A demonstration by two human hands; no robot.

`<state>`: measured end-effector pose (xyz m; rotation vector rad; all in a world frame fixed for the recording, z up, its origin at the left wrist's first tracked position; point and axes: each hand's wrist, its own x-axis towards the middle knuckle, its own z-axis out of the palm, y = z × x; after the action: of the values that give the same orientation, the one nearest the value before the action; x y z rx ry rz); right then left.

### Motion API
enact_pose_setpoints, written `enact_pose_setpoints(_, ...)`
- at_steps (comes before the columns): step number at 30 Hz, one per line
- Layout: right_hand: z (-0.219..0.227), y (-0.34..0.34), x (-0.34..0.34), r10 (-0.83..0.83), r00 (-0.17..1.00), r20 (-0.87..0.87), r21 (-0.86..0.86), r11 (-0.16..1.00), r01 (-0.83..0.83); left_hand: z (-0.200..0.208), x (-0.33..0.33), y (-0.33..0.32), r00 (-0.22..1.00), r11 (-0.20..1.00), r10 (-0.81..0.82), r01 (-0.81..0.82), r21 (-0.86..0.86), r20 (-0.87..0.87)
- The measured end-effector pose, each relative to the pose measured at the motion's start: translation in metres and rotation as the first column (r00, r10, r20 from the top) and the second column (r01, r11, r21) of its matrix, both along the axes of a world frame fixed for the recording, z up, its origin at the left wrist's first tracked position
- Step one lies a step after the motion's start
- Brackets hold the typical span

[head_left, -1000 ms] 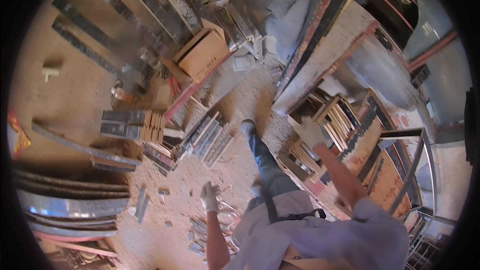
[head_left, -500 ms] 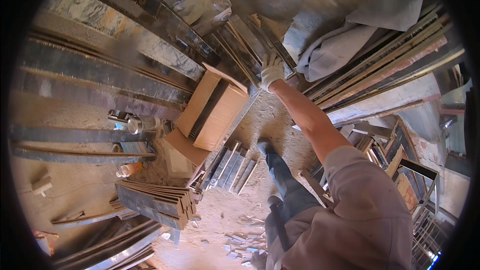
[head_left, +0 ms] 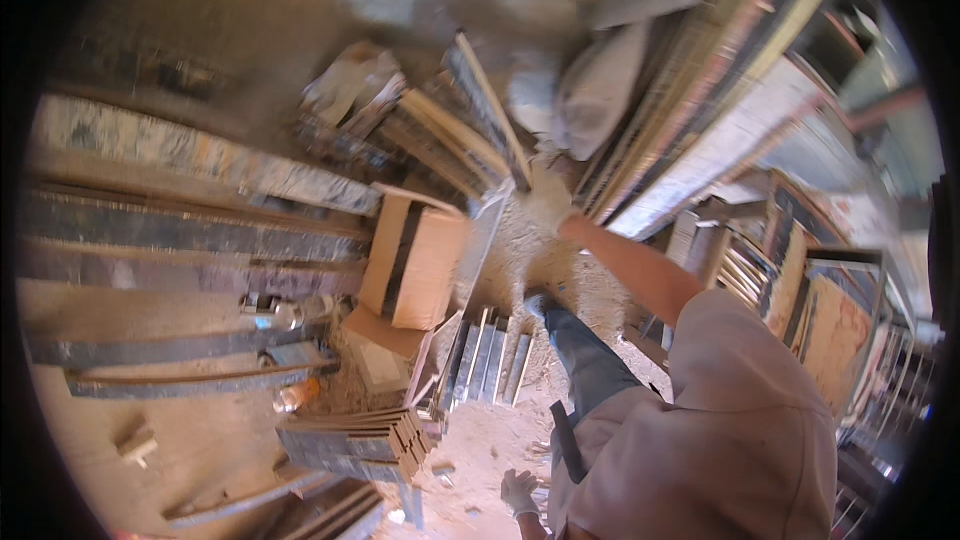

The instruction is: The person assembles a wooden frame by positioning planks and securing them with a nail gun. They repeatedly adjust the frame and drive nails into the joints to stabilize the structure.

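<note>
My right hand (head_left: 550, 202), in a pale glove, is stretched forward and blurred by motion. It is at the near end of a narrow dark board with a light edge (head_left: 490, 110) and appears closed on it. That board stands out at an angle from several similar boards (head_left: 450, 140) on its left. Low in the picture, my left hand (head_left: 520, 492), also gloved, hangs beside my body. Its fingers are loosely bent and slightly apart, with nothing visible in them.
An open cardboard box (head_left: 432, 270) sits left of my right arm. Long dark planks (head_left: 190, 230) fill the left side; more strips (head_left: 690, 90) and a grey cloth (head_left: 610, 80) lie at the far right. Short boards (head_left: 485, 360) lie near my leg, with a stacked bundle (head_left: 360, 445) further left.
The narrow board has swung away from the boards beside it, along with my right hand. My left hand has come further into view at the bottom. The whole view has shifted.
</note>
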<state>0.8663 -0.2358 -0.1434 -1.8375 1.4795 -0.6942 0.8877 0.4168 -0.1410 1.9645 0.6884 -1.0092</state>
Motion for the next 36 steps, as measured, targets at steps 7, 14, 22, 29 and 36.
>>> enact_pose_setpoints(7, 0.012, 0.291, -0.284, 0.015, 0.956, -0.293, 0.183, 0.982, 0.04, -0.087, 0.055, -0.027, 0.918, 0.885, -0.39, 0.396, -0.245, 0.077)
enact_pose_setpoints(14, 0.05, 0.718, -0.527, -0.161, 0.772, -0.615, 0.543, 0.624, 0.563, -0.14, 0.043, -0.055, 0.694, 0.654, -0.713, 0.709, -0.264, 0.1)
enact_pose_setpoints(22, 0.065, 0.893, -0.647, -0.867, 0.097, -0.489, 0.084, 0.063, 0.994, -0.155, -0.088, 0.009, 0.404, 0.419, -0.908, 0.853, -0.311, -0.115)
enact_pose_setpoints(29, 0.088, 0.71, -0.819, -0.984, 0.1, 0.145, 0.162, 0.123, 0.979, -0.127, -0.168, 0.055, 0.246, 0.238, -0.969, 0.954, -0.183, 0.023)
enact_pose_setpoints(36, 0.04, 0.595, -0.947, -0.897, 0.097, 0.432, 0.681, 0.395, 0.617, -0.121, -0.213, 0.101, 0.634, 0.582, -0.751, 0.767, -0.269, 0.185)
